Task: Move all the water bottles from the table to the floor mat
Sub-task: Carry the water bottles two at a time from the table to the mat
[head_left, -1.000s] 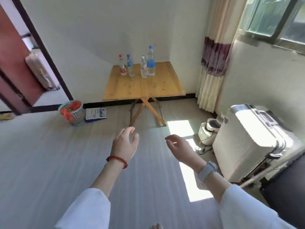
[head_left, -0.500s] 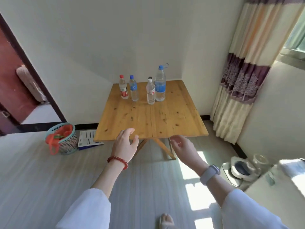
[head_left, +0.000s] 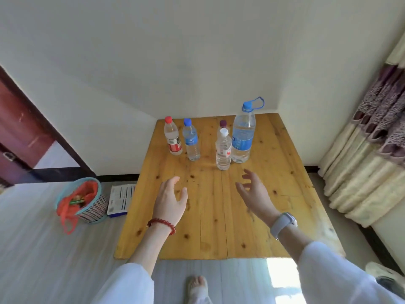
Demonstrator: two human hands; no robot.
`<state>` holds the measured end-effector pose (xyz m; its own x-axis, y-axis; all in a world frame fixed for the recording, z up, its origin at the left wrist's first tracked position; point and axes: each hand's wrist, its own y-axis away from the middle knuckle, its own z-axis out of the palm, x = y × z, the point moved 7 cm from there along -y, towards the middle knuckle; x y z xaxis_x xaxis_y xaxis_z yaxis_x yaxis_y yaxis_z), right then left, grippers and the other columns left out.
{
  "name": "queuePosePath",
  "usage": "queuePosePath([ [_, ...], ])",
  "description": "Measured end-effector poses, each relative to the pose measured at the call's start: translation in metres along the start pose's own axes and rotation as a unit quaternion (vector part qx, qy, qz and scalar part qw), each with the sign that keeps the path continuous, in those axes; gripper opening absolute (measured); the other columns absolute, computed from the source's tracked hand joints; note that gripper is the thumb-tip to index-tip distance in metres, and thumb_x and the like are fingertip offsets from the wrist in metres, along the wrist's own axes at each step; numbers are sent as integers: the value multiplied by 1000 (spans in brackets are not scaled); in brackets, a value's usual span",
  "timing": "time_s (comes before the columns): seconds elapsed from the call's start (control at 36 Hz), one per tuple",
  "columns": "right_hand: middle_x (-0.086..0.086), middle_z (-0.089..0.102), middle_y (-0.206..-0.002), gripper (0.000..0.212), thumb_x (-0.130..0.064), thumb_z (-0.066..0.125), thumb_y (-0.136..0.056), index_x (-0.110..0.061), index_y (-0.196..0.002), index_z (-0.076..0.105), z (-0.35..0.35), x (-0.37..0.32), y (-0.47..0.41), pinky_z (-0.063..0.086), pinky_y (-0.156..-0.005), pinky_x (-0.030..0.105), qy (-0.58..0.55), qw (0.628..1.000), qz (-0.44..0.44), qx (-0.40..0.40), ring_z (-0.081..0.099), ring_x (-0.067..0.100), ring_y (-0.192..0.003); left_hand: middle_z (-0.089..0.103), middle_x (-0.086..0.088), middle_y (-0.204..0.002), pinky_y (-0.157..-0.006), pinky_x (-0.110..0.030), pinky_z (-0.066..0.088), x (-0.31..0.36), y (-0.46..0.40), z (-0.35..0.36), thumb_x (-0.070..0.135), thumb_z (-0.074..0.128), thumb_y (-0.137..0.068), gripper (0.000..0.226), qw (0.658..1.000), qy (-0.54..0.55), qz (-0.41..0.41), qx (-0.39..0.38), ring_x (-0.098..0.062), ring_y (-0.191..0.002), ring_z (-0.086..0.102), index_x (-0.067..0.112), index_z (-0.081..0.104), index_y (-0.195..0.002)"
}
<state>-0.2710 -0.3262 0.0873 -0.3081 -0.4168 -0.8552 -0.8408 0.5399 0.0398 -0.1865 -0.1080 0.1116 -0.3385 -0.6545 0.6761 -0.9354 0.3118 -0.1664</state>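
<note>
Hands hovered spread and empty over the table [head_left: 219, 216], left hand [head_left: 169, 199], right hand [head_left: 254, 194]; bottles [head_left: 223, 150] stood at twelve o'clock.

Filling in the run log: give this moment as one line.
phase: reach | left hand: open, empty | right hand: open, empty | bottles: five upright on table | moved: none
</note>
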Motion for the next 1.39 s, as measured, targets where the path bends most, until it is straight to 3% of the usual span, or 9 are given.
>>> queuePosePath([
  [0.42, 6, 26, -151, 84, -19, 66, -81, -13, -146, 13, 75, 42, -224, 23, -115, 38, -10, 996, 76, 39, 24, 23, -139, 30, -9, -145, -111, -40, 30, -77, -262, 126, 21, 61, -82, 72, 993, 89, -19, -74, -24, -133, 33, 11, 20, -140],
  [0.58, -8, 33, -124, 78, -16, 72, -76, -12, -139, 25, 90, 57, -239, 35, -106, 38, -11, 994, 79, 72, 35, 20, -125, 34, -9, -143, -108, -34, 31, -88, -307, 156, 19, 69, -78, 80, 985, 156, -55, -52, -22, -132, 34, 8, 19, -140],
  [0.69, -19, 37, -119, 75, -15, 72, -76, -36, -127, 21, 93, 61, -241, 36, -89, 16, -56, 992, 79, 79, 41, 7, -115, 37, -7, -141, -99, -26, 33, -97, -316, 166, 21, 71, -76, 80, 980, 178, -68, -49, -20, -129, 38, 10, 22, -138],
  [0.75, -18, 38, -124, 78, -17, 72, -77, -46, -123, 16, 95, 62, -241, 38, -94, 21, -67, 992, 76, 79, 42, 8, -119, 39, -7, -139, -97, -26, 34, -97, -319, 167, 21, 72, -76, 79, 979, 188, -50, -57, -19, -126, 40, 10, 23, -137],
  [0.94, -9, 43, -135, 70, -44, 69, -70, -62, -119, 22, 88, 63, -215, 39, -106, 42, -129, 982, 103, 93, 44, 13, -126, 55, -3, -122, -90, -33, 47, -94, -293, 163, 59, 63, -61, 85, 974, 192, -13, -123, -20, -109, 55, 16, 36, -129],
  [1.11, 3, 45, -136, 68, -65, 60, -68, -59, -124, 21, 63, 79, -144, 44, -100, 48, -134, 972, 146, 126, 51, 18, -121, 53, 1, -121, -85, -11, 42, -58, -233, 167, 54, 60, -64, 71, 944, 258, 28, -202, -5, -107, 55, 35, 30, -126],
  [1.17, 4, 46, -136, 77, -69, 56, -68, -47, -132, 18, 47, 84, -112, 46, -99, 46, -128, 968, 163, 138, 54, 17, -118, 52, 0, -117, -81, -4, 42, -40, -211, 174, 54, 59, -65, 79, 930, 275, 34, -240, 1, -102, 55, 22, 29, -130],
  [1.25, 4, 44, -136, 81, -61, 56, -76, -35, -139, 10, 16, 86, -60, 41, -103, 46, -120, 963, 174, 166, 52, 16, -119, 51, -3, -117, -87, -14, 44, -3, -168, 186, 52, 65, -71, 81, 910, 288, 59, -292, -10, -101, 55, 12, 26, -130],
  [1.39, 1, 45, -125, 68, -36, 50, -89, -19, -142, 11, -46, 101, 58, 36, -94, 25, -54, 945, 206, 250, 52, 16, -111, 57, 2, -103, -76, -8, 45, 70, -72, 209, 53, 59, -62, 68, 868, 300, 113, -379, 11, -84, 58, 22, 32, -116],
])
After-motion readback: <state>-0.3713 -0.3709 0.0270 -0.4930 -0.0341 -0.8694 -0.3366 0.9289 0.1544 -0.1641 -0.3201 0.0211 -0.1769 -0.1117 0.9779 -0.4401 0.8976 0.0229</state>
